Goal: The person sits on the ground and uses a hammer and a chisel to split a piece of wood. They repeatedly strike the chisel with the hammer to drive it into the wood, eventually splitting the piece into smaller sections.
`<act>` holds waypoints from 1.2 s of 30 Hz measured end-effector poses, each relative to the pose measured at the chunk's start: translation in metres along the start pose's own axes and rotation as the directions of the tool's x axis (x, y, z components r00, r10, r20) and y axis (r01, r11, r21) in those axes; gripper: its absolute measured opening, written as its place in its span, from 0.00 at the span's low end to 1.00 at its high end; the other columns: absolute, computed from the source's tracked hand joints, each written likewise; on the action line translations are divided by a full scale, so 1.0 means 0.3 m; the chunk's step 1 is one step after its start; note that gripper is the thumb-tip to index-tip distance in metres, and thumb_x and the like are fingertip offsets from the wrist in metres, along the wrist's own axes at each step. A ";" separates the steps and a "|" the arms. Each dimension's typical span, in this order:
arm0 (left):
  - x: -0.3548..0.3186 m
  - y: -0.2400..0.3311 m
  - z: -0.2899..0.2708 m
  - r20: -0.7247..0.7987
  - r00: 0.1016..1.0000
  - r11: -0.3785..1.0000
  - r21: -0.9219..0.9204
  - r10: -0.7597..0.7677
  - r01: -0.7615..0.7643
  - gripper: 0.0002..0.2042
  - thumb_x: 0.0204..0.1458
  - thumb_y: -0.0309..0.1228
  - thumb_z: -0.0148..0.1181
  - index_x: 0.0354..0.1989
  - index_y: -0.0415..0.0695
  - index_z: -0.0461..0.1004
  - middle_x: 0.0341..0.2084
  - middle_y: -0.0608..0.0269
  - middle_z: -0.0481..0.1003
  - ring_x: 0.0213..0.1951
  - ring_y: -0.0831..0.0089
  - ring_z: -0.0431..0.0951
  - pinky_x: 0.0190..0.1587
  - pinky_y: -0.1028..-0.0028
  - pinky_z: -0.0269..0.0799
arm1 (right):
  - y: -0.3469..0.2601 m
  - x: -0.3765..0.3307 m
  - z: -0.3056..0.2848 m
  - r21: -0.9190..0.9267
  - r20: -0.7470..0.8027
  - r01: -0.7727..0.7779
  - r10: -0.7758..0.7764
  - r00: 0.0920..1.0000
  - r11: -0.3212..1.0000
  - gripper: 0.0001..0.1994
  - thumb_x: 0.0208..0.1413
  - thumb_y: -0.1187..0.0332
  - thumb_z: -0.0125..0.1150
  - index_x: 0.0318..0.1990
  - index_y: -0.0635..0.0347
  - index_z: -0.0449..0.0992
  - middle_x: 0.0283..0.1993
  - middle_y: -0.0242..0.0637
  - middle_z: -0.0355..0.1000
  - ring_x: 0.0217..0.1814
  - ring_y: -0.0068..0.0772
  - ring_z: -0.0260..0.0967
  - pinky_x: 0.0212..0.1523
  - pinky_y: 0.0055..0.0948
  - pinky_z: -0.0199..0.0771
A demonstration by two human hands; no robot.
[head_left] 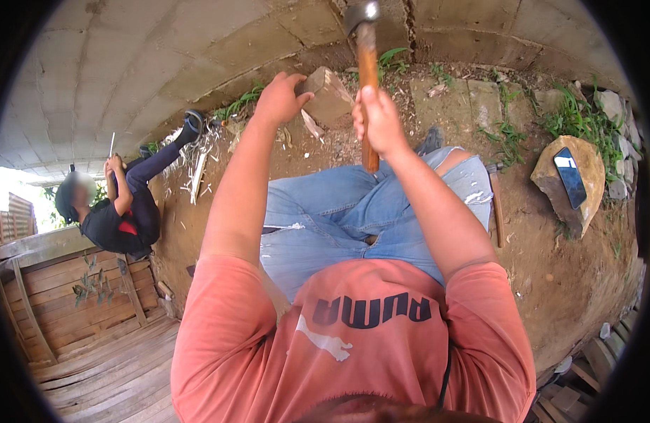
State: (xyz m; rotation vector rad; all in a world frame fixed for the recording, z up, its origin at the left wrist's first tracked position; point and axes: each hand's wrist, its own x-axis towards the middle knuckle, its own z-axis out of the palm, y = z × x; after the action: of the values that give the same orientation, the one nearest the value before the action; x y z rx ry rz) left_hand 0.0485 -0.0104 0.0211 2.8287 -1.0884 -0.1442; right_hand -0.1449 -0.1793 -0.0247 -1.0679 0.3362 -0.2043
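My right hand (378, 121) is wrapped round the wooden handle of a hammer (367, 60), held upright in front of me with its metal head at the top. To its left stands a rough wooden block (330, 102) on the dirt, near the wall. My left hand (283, 97) is at the block's left side, thumb and fingers apart; whether it presses on the wood I cannot tell. A pale wood splinter (312, 125) leans at the foot of the block.
A phone (570, 176) lies on a large rock (550, 158) at the right. Beside my knee is a wooden-handled tool (497, 208). On the left, another person (131, 204) sits holding a thin stick. A concrete wall (268, 32) runs along the far side; wooden planks (85, 303) lie left.
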 end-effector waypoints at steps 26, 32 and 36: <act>-0.063 0.042 0.035 -0.083 0.996 0.999 0.033 -0.021 0.024 0.24 0.61 0.42 0.67 0.65 0.46 0.78 0.53 0.45 0.77 0.54 0.46 0.81 0.57 0.54 0.78 | -0.031 0.015 -0.023 0.234 0.074 -0.049 0.033 0.997 0.971 0.26 0.78 0.39 0.41 0.42 0.54 0.66 0.24 0.24 0.61 0.19 0.20 0.60 0.20 0.27 0.66; -0.077 0.064 0.023 -0.070 0.996 0.998 0.028 -0.053 0.055 0.24 0.62 0.41 0.67 0.64 0.45 0.78 0.52 0.44 0.77 0.54 0.46 0.81 0.55 0.54 0.79 | 0.084 0.008 0.001 0.052 0.067 -0.393 0.390 0.919 0.918 0.26 0.76 0.38 0.47 0.40 0.54 0.67 0.22 0.25 0.61 0.18 0.20 0.59 0.18 0.27 0.64; -0.074 0.059 0.032 -0.130 0.991 0.999 0.039 -0.019 0.024 0.24 0.61 0.41 0.68 0.64 0.45 0.78 0.51 0.45 0.77 0.52 0.46 0.82 0.54 0.54 0.79 | 0.036 -0.013 0.035 0.176 0.059 -0.209 0.202 0.978 0.962 0.24 0.77 0.41 0.46 0.40 0.54 0.67 0.22 0.25 0.63 0.18 0.20 0.60 0.18 0.26 0.64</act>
State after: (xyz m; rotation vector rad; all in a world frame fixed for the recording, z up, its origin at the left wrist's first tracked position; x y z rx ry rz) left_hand 0.0193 -0.0091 0.0149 2.8402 -1.0452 0.0599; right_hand -0.1446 -0.1643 -0.0290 -0.8493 0.3823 -0.0263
